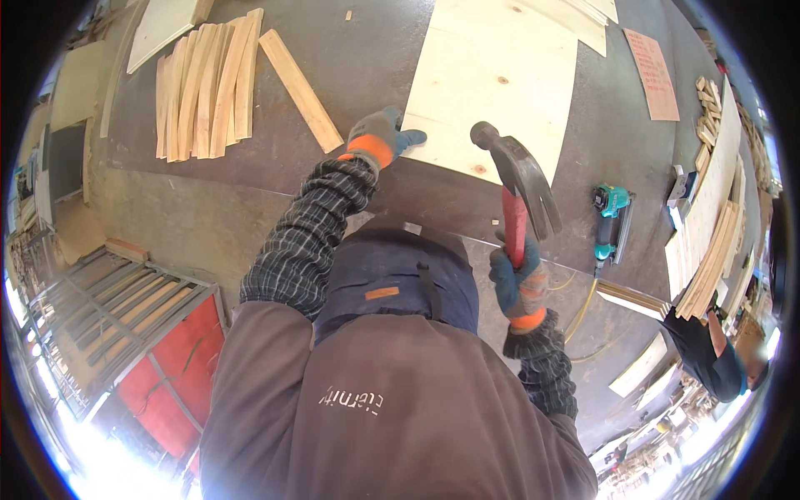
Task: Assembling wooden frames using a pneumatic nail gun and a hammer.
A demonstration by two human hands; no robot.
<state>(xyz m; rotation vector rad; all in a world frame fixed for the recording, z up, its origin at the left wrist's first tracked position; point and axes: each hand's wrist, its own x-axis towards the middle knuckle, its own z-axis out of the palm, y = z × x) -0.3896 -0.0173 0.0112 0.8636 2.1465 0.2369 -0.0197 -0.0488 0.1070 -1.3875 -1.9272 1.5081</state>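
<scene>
My left hand [382,138], in a grey-blue glove with an orange cuff, rests flat on the near left corner of a pale plywood sheet [500,79] lying on the dark floor. In a matching glove, my right hand [520,287] grips the red handle of a claw hammer [518,179]. The hammer is raised, its dark steel head above the sheet's near edge. My plaid sleeves and brown vest fill the lower middle of the view.
A row of wood slats [204,87] lies at the upper left, one loose slat [300,87] beside it. A teal nail gun [612,221] with a yellow hose sits to the right. Another person's dark sleeve [708,350] reaches to stacked strips [712,250]. A pallet [142,325] is at lower left.
</scene>
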